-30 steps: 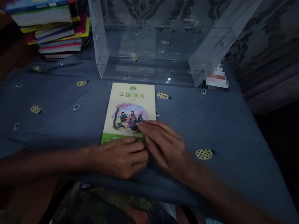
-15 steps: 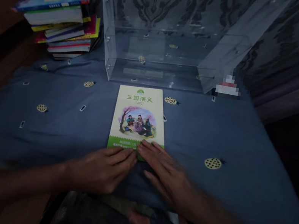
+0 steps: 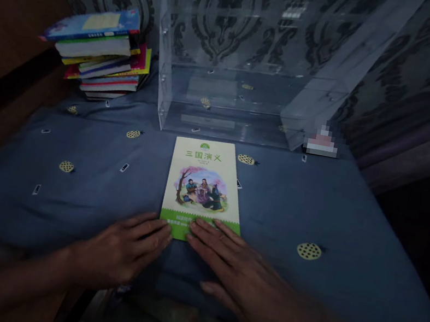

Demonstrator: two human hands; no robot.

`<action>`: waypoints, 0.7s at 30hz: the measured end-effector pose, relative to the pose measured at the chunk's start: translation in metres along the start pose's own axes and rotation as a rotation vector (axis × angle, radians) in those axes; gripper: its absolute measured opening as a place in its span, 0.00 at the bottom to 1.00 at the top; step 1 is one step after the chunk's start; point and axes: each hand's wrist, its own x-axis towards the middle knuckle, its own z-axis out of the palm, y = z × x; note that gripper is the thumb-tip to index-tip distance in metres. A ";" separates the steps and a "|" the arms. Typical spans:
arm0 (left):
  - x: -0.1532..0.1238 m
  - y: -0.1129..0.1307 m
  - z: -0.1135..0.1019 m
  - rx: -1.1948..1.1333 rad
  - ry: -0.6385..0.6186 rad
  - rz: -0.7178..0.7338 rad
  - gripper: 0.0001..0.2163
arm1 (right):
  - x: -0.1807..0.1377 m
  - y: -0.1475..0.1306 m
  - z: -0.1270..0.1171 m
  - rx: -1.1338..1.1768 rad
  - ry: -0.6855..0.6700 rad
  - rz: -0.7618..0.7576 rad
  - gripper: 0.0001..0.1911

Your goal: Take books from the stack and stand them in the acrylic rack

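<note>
A cream and green book [image 3: 205, 179] with a picture of seated figures under a pink tree lies flat, cover up, in front of me. My right hand [image 3: 234, 256] rests flat over its lower right part, fingers stretched out and thumb apart. At the lower left corner of the book is my left hand [image 3: 129, 243], its fingers extended and fingertips touching the edge; its thumb is hidden. Neither hand grips the book.
A clear acrylic shelf [image 3: 292, 124] stands behind the book, against the patterned wall. To its left rises a leaning stack of books [image 3: 93, 48]. A blurred-out item [image 3: 321, 141] sits right of the shelf. Blue pineapple-print cloth [image 3: 80, 215] covers the table.
My left hand has slid left, away from the right hand, to the book's lower left corner. My right hand stays on the cover. The view has tilted a little.
</note>
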 end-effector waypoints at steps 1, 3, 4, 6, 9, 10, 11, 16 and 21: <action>0.001 -0.001 0.000 -0.008 0.003 -0.005 0.15 | 0.005 0.000 -0.003 0.012 -0.023 -0.007 0.32; 0.003 -0.001 0.000 -0.024 0.006 -0.010 0.15 | 0.017 0.001 -0.005 0.027 -0.055 -0.011 0.31; 0.003 -0.002 -0.001 -0.032 0.011 -0.007 0.15 | 0.025 0.003 -0.005 0.030 -0.068 -0.013 0.31; 0.005 -0.002 -0.001 -0.043 0.023 -0.002 0.15 | 0.043 0.010 -0.003 0.022 -0.095 -0.036 0.29; 0.006 -0.002 -0.002 -0.049 0.042 -0.012 0.17 | 0.072 0.023 0.001 -0.024 -0.147 -0.090 0.28; 0.007 -0.002 -0.002 -0.049 0.047 -0.018 0.17 | 0.081 0.028 0.003 -0.044 -0.152 -0.100 0.29; 0.007 -0.002 -0.002 -0.047 0.047 -0.020 0.17 | 0.090 0.033 0.005 -0.063 -0.147 -0.100 0.29; 0.003 -0.001 0.000 -0.018 -0.001 -0.008 0.18 | 0.120 0.060 0.009 -0.117 -0.068 -0.074 0.31; 0.002 0.001 0.003 -0.040 0.060 -0.053 0.19 | 0.127 0.085 0.004 -0.182 -0.022 0.040 0.36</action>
